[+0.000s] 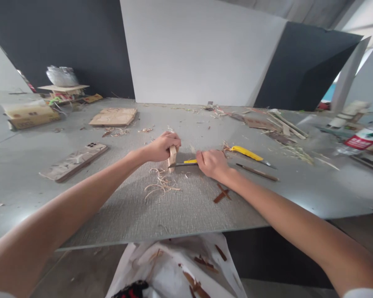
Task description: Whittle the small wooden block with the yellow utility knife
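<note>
Wood piece [173, 156] roughly upright over the desk [15, 161] — fingers of the left hand [165, 145] curled tight round its top. From the right, a yellow knife [190, 162] meets it low — right hand [214, 162] wrapped round the handle.

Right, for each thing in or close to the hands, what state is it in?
Left hand, closed around wood piece
Right hand, closed around held knife
Wood piece, gripped, roughly upright
Held knife, blade out, at the wood piece
Second knife, lying down, blade exposed
Slim tool, lying down
Wood shavings, curled, loose
Brown strips, crossed
</note>
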Motion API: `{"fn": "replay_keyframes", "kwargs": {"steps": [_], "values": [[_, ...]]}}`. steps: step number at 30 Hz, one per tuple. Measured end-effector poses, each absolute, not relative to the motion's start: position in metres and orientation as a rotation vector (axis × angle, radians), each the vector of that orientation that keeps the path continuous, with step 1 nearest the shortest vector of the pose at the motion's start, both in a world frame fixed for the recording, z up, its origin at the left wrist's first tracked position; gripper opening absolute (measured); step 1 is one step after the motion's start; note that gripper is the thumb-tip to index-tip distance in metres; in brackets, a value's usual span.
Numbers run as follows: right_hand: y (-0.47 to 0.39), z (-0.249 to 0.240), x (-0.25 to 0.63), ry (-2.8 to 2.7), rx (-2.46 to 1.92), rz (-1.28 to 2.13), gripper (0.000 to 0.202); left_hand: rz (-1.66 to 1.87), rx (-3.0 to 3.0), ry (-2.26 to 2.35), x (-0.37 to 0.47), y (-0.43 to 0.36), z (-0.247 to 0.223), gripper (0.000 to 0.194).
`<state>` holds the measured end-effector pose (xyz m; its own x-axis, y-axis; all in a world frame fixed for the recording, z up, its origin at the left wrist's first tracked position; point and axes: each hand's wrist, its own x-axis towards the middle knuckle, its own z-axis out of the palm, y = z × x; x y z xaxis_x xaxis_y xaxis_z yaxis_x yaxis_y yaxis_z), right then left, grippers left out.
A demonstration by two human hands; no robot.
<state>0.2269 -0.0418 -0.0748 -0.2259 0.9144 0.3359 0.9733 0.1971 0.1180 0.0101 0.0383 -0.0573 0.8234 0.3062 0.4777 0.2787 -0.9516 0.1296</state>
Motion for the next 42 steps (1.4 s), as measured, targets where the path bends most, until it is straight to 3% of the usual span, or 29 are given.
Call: {"fn": "replay_keyframes", "kwargs": {"steps": [8,13,17,32,42], "values": [[-0.041,-0.078,0.227,-2.305,-1.831,-0.427,0.062,0.808,2.925,0.500,0.010,0.042,-0.060,0.017],[-0.045,-0.069,0.235,-2.397,-1.707,-0.155,0.070,0.814,2.903,0.515,0.008,0.039,-0.060,0.015],[-0.053,-0.060,0.238,-2.418,-1.595,0.003,0.061,0.831,2.893,0.513,0.007,0.038,-0.059,0.015],[-0.054,-0.055,0.241,-2.433,-1.521,0.144,0.065,0.833,2.877,0.535,0.007,0.035,-0.058,0.020],[-0.056,-0.059,0.230,-2.539,-1.641,-0.016,0.074,0.841,2.879,0.559,0.007,0.040,-0.061,0.017]]}}
